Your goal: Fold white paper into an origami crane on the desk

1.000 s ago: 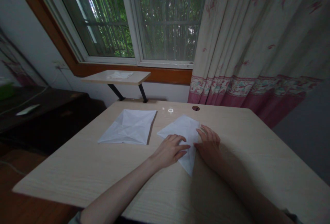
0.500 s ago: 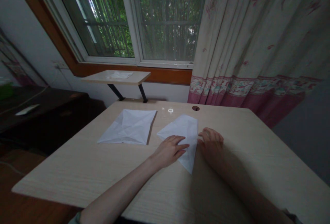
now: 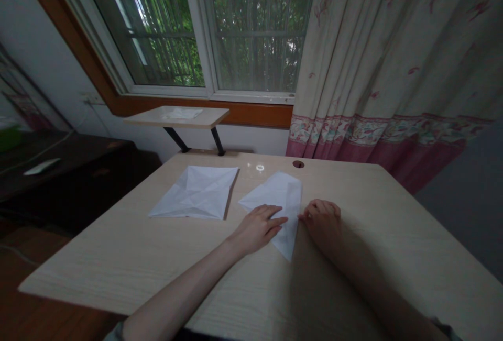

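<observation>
A folded sheet of white paper (image 3: 280, 190) lies on the table with one corner pointing towards me. My left hand (image 3: 259, 228) rests on it, palm down, fingers spread across its lower middle. At its right edge is my right hand (image 3: 323, 223), fingers curled in and the thumb and fingertips pinched on the fold; the exact grip is partly hidden by the knuckles. To the left lies a second sheet of white paper (image 3: 200, 193), flat and square with crease lines, apart from both hands.
The light wooden table (image 3: 220, 288) has a round hole (image 3: 298, 164) near its back edge. A small raised shelf (image 3: 208, 117) at the back left bears a white crumpled piece (image 3: 183, 113). Behind are a window and a curtain (image 3: 353, 68). A dark cabinet (image 3: 78, 173) stands left.
My right hand's fingers have curled in and closed at the paper's right edge. The paper's near corner has shifted slightly. My left hand has stayed in place.
</observation>
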`<state>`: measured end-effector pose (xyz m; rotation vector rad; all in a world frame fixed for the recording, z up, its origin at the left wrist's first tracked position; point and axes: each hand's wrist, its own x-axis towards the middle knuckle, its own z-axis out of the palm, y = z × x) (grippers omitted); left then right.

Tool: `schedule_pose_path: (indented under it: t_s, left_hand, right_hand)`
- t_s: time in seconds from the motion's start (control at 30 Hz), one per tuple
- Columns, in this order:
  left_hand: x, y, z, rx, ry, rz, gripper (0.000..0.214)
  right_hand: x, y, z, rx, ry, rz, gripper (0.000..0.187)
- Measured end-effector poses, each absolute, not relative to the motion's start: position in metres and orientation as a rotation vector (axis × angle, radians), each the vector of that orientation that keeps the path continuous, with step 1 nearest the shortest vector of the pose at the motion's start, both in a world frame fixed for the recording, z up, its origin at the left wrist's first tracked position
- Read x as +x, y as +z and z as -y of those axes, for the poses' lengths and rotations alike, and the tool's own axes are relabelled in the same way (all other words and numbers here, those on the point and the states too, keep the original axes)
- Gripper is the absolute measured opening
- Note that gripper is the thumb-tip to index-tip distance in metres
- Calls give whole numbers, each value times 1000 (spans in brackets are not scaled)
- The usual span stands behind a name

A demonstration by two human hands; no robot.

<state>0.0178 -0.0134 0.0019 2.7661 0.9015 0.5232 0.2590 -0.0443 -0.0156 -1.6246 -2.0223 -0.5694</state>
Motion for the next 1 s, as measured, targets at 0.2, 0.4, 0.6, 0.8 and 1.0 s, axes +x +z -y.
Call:
schedule_pose_path:
  t_s: [0.2, 0.4, 0.6, 0.8, 1.0]
  left_hand:
    - [18, 2, 14, 2787, 490, -933, 34]
    - [18, -1, 14, 2796, 509, -957, 33]
    - [18, 1, 14, 2787, 463, -974, 34]
    - [18, 1, 13, 2772, 480, -968, 34]
    - [17, -1, 12, 2769, 510, -956, 34]
  right_hand:
    - [262, -20, 43, -1598, -494, 2078, 25]
    - [264, -20, 43, -1561, -449, 2136, 22]
    - [267, -19, 42, -1536, -367, 2133, 23]
    - [266, -13, 43, -1535, -241, 2165, 19]
    - [265, -12, 46, -1507, -198, 2192, 15]
